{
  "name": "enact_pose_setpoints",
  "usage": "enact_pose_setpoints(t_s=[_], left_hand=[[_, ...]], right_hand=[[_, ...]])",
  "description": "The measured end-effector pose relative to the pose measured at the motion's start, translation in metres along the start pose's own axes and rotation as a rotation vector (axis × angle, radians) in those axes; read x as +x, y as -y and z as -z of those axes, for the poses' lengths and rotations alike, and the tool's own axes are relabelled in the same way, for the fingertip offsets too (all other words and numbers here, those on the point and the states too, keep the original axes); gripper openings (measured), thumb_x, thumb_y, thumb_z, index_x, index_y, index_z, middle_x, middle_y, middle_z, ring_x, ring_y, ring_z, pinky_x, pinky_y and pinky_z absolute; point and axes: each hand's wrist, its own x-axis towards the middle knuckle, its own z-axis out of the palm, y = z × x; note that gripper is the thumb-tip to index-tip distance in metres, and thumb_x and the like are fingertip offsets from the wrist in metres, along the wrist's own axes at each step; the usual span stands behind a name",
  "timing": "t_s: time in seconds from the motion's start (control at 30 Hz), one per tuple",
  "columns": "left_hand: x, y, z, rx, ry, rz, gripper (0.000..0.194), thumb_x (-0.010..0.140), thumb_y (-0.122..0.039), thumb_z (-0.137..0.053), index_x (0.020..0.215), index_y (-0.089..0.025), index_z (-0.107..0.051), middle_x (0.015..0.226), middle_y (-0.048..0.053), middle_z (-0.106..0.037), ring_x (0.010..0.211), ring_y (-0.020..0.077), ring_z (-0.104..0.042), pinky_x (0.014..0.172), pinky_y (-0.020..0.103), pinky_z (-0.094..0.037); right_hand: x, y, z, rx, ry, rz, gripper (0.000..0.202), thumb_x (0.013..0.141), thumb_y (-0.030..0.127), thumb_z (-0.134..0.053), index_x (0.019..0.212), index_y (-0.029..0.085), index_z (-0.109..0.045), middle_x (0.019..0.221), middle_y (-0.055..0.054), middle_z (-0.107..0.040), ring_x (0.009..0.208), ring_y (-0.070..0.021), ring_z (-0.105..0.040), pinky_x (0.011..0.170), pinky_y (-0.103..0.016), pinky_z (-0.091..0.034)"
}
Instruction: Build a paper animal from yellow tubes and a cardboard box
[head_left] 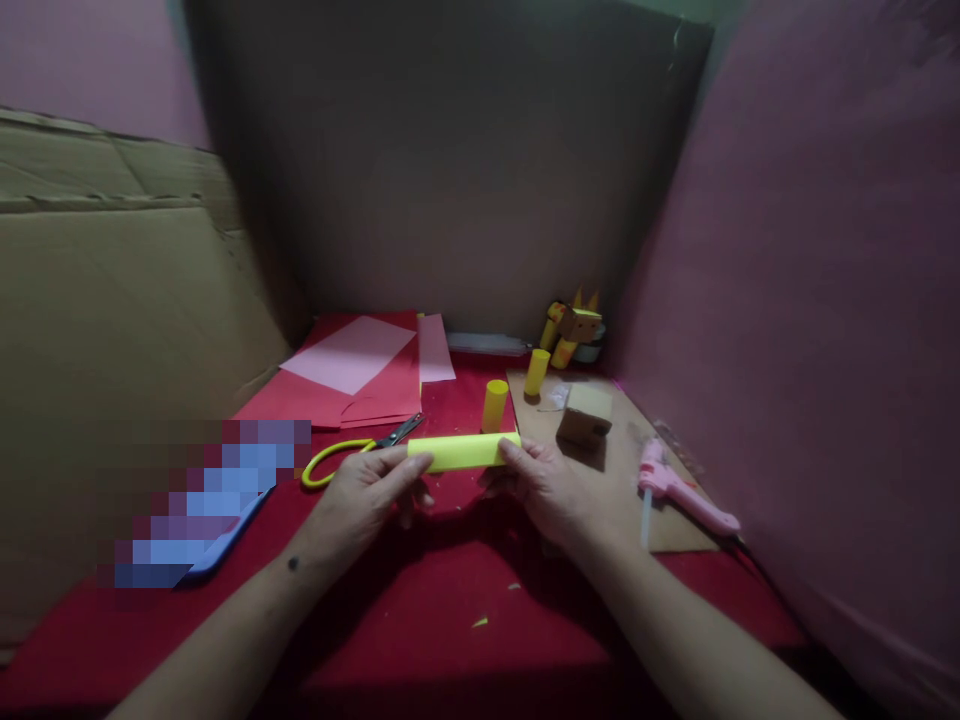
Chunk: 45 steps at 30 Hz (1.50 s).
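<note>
A yellow strip of paper [465, 452] stretches level between my two hands, above the red cloth. At its left end, my left hand [375, 485] pinches it between thumb and fingers. The other end is gripped by my right hand [536, 478], thumb on top. Just behind the strip a yellow paper tube [495, 405] stands upright, and a second yellow tube [537, 372] stands farther back on a piece of cardboard [630, 520]. Scissors with yellow handles [337, 460] lie just beyond my left hand, partly hidden by it.
On the right, the cardboard bears a small cardboard box [586, 412] and a pink glue gun [679, 490]. An animal figure [577, 325] stands at the back. Red and pink paper sheets [352, 355] lie back left, near a partly pixelated blue object [225, 520]. Walls close in the sides.
</note>
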Motion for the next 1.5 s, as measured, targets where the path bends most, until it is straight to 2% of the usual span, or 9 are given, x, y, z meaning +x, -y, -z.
enact_pose_setpoints(t_s=[0.3, 0.4, 0.53, 0.73, 0.87, 1.0, 1.1, 1.27, 1.5], left_hand=[[-0.0017, -0.0020, -0.0002, -0.168, 0.020, 0.086, 0.024, 0.079, -0.040, -0.064, 0.080, -0.015, -0.064, 0.055, -0.001, -0.065, 0.040, 0.0077, -0.049, 0.042, 0.019, -0.040], [-0.0009, -0.0022, -0.0007, -0.133, -0.025, 0.060, 0.025, 0.078, -0.039, -0.064, 0.072, -0.015, -0.064, 0.053, -0.001, -0.063, 0.040, 0.0081, -0.049, 0.043, 0.020, -0.041], [-0.0004, -0.0041, -0.0007, -0.066, -0.084, 0.028, 0.026, 0.076, -0.040, -0.064, 0.073, -0.014, -0.067, 0.054, 0.000, -0.063, 0.041, 0.0087, -0.049, 0.044, 0.021, -0.041], [-0.0015, -0.0076, -0.0008, -0.020, -0.077, -0.014, 0.026, 0.077, -0.038, -0.063, 0.068, -0.015, -0.068, 0.057, 0.002, -0.066, 0.046, 0.0106, -0.053, 0.051, 0.022, -0.043], [-0.0018, -0.0084, -0.0014, 0.047, -0.087, -0.072, 0.024, 0.078, -0.035, -0.061, 0.064, -0.016, -0.067, 0.057, 0.001, -0.065, 0.050, 0.0115, -0.054, 0.054, 0.023, -0.044], [-0.0025, -0.0055, -0.0013, 0.152, -0.098, -0.178, 0.028, 0.080, -0.033, -0.059, 0.058, -0.016, -0.065, 0.059, 0.000, -0.062, 0.054, 0.0108, -0.053, 0.058, 0.023, -0.042], [-0.0031, -0.0036, -0.0017, 0.174, -0.095, -0.195, 0.029, 0.080, -0.033, -0.058, 0.058, -0.017, -0.064, 0.059, 0.000, -0.059, 0.054, 0.0106, -0.051, 0.057, 0.023, -0.041], [-0.0032, -0.0050, -0.0014, 0.147, -0.061, -0.163, 0.030, 0.080, -0.036, -0.059, 0.057, -0.017, -0.063, 0.058, 0.000, -0.059, 0.053, 0.0105, -0.050, 0.056, 0.022, -0.040], [0.0001, -0.0019, 0.0010, 0.018, 0.054, -0.013, 0.028, 0.078, -0.039, -0.064, 0.063, -0.015, -0.066, 0.057, 0.001, -0.064, 0.051, 0.0100, -0.054, 0.054, 0.021, -0.043]], right_hand=[[-0.0070, 0.0021, -0.0050, -0.170, -0.027, 0.093, 0.031, 0.077, 0.045, -0.067, 0.076, 0.014, -0.068, 0.059, 0.000, -0.063, 0.056, -0.0110, -0.056, 0.061, -0.025, -0.044], [-0.0081, 0.0030, -0.0063, -0.199, -0.026, 0.100, 0.031, 0.078, 0.045, -0.066, 0.074, 0.015, -0.068, 0.058, 0.000, -0.063, 0.056, -0.0113, -0.056, 0.062, -0.026, -0.044], [-0.0076, 0.0018, -0.0054, -0.198, -0.022, 0.118, 0.033, 0.078, 0.047, -0.065, 0.073, 0.015, -0.069, 0.060, -0.001, -0.063, 0.057, -0.0117, -0.056, 0.063, -0.027, -0.044], [-0.0075, 0.0011, -0.0045, -0.178, -0.011, 0.102, 0.035, 0.078, 0.048, -0.066, 0.074, 0.013, -0.069, 0.059, -0.001, -0.063, 0.057, -0.0114, -0.056, 0.063, -0.025, -0.044], [-0.0070, 0.0031, -0.0042, -0.056, 0.034, 0.039, 0.041, 0.075, 0.054, -0.066, 0.077, 0.013, -0.070, 0.066, -0.004, -0.066, 0.054, -0.0118, -0.057, 0.055, -0.025, -0.045], [-0.0070, 0.0048, -0.0043, 0.015, 0.041, -0.007, 0.036, 0.069, 0.046, -0.075, 0.084, 0.013, -0.070, 0.074, -0.004, -0.068, 0.057, -0.0119, -0.060, 0.053, -0.024, -0.047], [-0.0068, 0.0043, -0.0045, 0.007, 0.010, -0.013, 0.035, 0.069, 0.043, -0.075, 0.083, 0.012, -0.070, 0.073, -0.004, -0.068, 0.056, -0.0110, -0.060, 0.053, -0.023, -0.048], [-0.0048, 0.0016, -0.0046, 0.018, -0.017, -0.026, 0.035, 0.069, 0.044, -0.075, 0.081, 0.011, -0.070, 0.072, -0.005, -0.068, 0.052, -0.0106, -0.059, 0.051, -0.022, -0.048], [-0.0043, 0.0006, -0.0041, 0.035, -0.016, -0.053, 0.034, 0.069, 0.043, -0.076, 0.077, 0.011, -0.068, 0.062, -0.003, -0.065, 0.050, -0.0110, -0.059, 0.051, -0.023, -0.047]])
